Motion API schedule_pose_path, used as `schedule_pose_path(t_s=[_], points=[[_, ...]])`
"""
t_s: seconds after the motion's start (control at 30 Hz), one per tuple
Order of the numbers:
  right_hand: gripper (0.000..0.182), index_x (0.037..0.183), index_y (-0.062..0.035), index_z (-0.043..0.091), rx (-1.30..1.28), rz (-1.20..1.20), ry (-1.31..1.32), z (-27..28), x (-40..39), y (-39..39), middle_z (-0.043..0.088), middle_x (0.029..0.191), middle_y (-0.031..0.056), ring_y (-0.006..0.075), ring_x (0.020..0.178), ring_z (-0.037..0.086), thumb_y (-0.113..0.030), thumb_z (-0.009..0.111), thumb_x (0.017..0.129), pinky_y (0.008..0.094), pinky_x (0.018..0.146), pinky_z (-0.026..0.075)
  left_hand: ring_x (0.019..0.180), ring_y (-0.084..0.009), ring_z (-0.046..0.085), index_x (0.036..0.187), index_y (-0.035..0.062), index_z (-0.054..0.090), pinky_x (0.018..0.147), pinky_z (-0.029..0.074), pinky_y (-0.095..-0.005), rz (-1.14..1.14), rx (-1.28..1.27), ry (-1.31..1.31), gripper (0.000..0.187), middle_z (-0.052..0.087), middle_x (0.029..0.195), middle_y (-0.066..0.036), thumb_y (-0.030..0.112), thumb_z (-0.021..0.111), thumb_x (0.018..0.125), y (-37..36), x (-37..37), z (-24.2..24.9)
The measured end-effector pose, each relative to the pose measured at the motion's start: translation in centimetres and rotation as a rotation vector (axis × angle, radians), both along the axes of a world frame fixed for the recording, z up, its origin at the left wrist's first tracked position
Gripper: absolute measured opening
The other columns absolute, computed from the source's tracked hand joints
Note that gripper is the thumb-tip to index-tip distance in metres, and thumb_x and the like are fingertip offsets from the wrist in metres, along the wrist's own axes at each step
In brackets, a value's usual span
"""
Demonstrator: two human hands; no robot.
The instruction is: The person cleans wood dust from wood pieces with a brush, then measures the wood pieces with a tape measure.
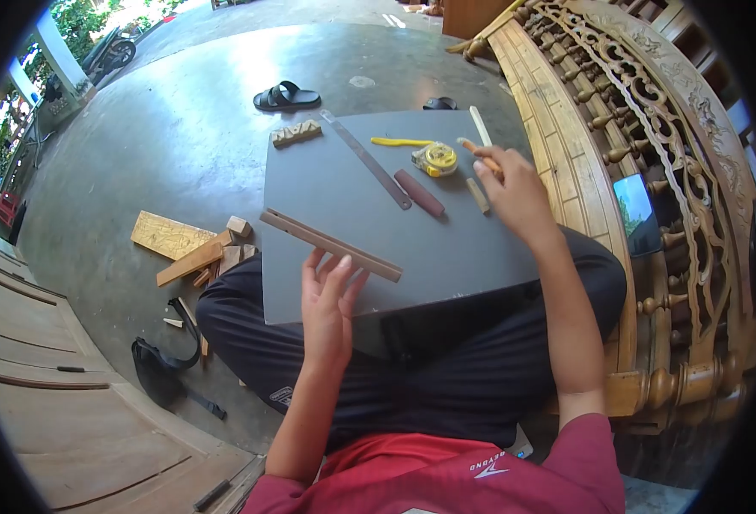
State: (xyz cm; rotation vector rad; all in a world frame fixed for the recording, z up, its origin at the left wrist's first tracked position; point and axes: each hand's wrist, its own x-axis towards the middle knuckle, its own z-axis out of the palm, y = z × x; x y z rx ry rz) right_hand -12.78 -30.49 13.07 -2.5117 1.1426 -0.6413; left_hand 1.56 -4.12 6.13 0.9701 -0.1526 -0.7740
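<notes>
My left hand (328, 295) is closed on a long, narrow wooden strip (331, 246), gripped near its middle from below. A few small holes or marks show at the strip's far left end, and it lies slanted over the grey board (327, 188). Between the fingers of my right hand (513, 190) is a slim orange-brown tool (483, 158) with a pale tip, possibly a small brush. Beside that hand rest a short pale wood piece (477, 196) and a yellow tape measure (434, 159). A steel ruler (368, 163) and a dark red-brown cylinder (419, 193) are nearby.
At the board's back left is a carved wooden block (297, 134), and a pale stick (480, 126) lies at its back right. Wood offcuts (172, 235) and a black bag (162, 373) are on the floor. A wooden bench (566, 146) with a phone (636, 214) borders the right.
</notes>
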Motion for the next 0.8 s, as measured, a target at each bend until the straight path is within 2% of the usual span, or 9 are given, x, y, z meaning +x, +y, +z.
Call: schedule_pose_path(t_s=[0.13,0.17,0.3,0.5,0.7,0.8], points=[[0.032,0.130,-0.0143,0.073,-0.140,0.028,0.027,-2.5,0.7,-0.6,0.071,0.118,0.0177,0.0382,0.115,0.068,-0.030,0.067,0.103,0.0495,0.100,0.053,0.134,-0.0282,0.059,0.157,0.0006,0.036,0.118,0.049,-0.0462,-0.045,-0.027,0.048,0.064,0.055,0.143,-0.016,0.016,0.068,0.105,0.1,-0.3,-0.7],[0.031,0.129,-0.0143,0.072,-0.139,0.024,0.044,-2.6,0.7,-0.5,0.071,0.115,0.0173,0.0383,0.112,0.068,-0.029,0.067,0.103,0.0505,0.099,0.052,0.134,-0.0282,0.059,0.157,0.0006,0.036,0.118,0.049,-0.0462,-0.054,-0.031,0.054,0.064,0.055,0.143,-0.016,0.016,0.068,0.104,0.1,-0.3,-0.8],[0.027,0.127,-0.0146,0.072,-0.186,0.030,0.122,-2.7,0.3,-0.3,0.071,0.113,0.0168,0.0372,0.108,0.069,-0.027,0.067,0.103,0.0494,0.098,0.051,0.135,-0.0281,0.058,0.156,0.0007,0.037,0.117,0.049,-0.0461,-0.069,-0.032,0.069,0.063,0.054,0.143,-0.016,0.017,0.067,0.104,0.2,-0.4,-0.3],[0.027,0.127,-0.0163,0.072,-0.161,0.025,0.183,-3.0,0.2,-0.3,0.071,0.112,0.0167,0.0364,0.111,0.067,-0.024,0.067,0.102,0.0492,0.100,0.049,0.135,-0.0288,0.059,0.156,0.0006,0.036,0.117,0.049,-0.0465,-0.087,-0.029,0.080,0.061,0.054,0.143,-0.017,0.020,0.065,0.105,0.2,-0.6,-0.4],[0.036,0.136,-0.0156,0.070,-0.153,0.048,0.178,-3.6,0.2,-0.2,0.069,0.121,0.0148,0.0338,0.120,0.063,-0.023,0.068,0.101,0.0482,0.105,0.045,0.135,-0.0297,0.059,0.157,-0.0006,0.035,0.117,0.049,-0.0470,-0.116,-0.044,0.093,0.063,0.054,0.143,-0.017,0.022,0.064,0.106,-0.2,-0.9,-0.3],[0.040,0.139,-0.0138,0.069,-0.245,0.071,0.101,-4.1,0.3,-0.1,0.066,0.129,0.0141,0.0331,0.125,0.061,-0.022,0.069,0.100,0.0474,0.108,0.044,0.136,-0.0298,0.059,0.158,-0.0011,0.035,0.117,0.049,-0.0471,-0.134,-0.042,0.102,0.064,0.054,0.143,-0.018,0.023,0.064,0.106,-0.2,-1.1,-0.1]])
